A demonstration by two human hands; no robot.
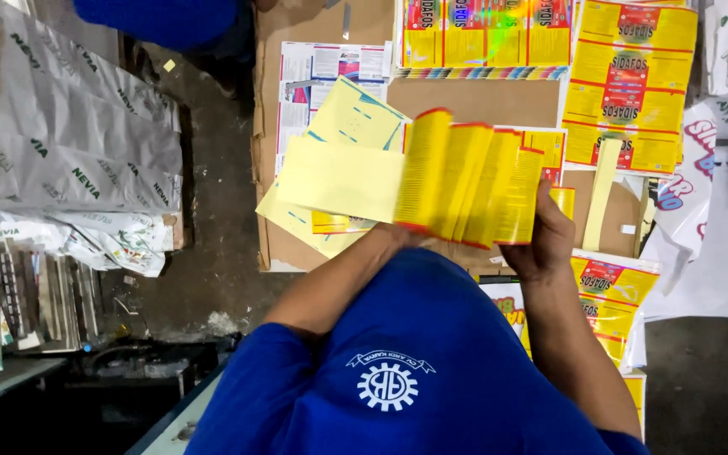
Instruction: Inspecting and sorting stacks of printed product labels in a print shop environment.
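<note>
Right hand (548,238) first: closed around the lower right corner of the stack of yellow printed sheets (473,181), fingers curled up behind it and out of sight. Left hand (398,232) almost wholly hidden under the stack's near edge, only the wrist and bare forearm showing; cannot tell how far shut or quite what it pinches. Stack held in the air above the near edge of the cardboard-covered worktop (473,101), sheets fanned and blurred, pale plain-backed sheets (339,179) splayed out to the left, tilted.

To fan well, judging from this: pinch firmly at the right corner only, so the sheets stay registered there while the free edges riffle. Let the left thumb release a few sheets at a time rather than a clump. Hold the stack low over the cardboard, so a slipped sheet lands there and not on the dark floor (212,253) beside the left edge. Mind the loose pale sheets; likely to slide out if tilted further.

Around: more yellow and red printed sheets (634,84) laid flat toward the far right corner, a white and blue leaflet (330,66) at the far left, grey-white wrapped bundles (77,143) well apart across the floor, another person's blue sleeve (162,17) beyond.
</note>
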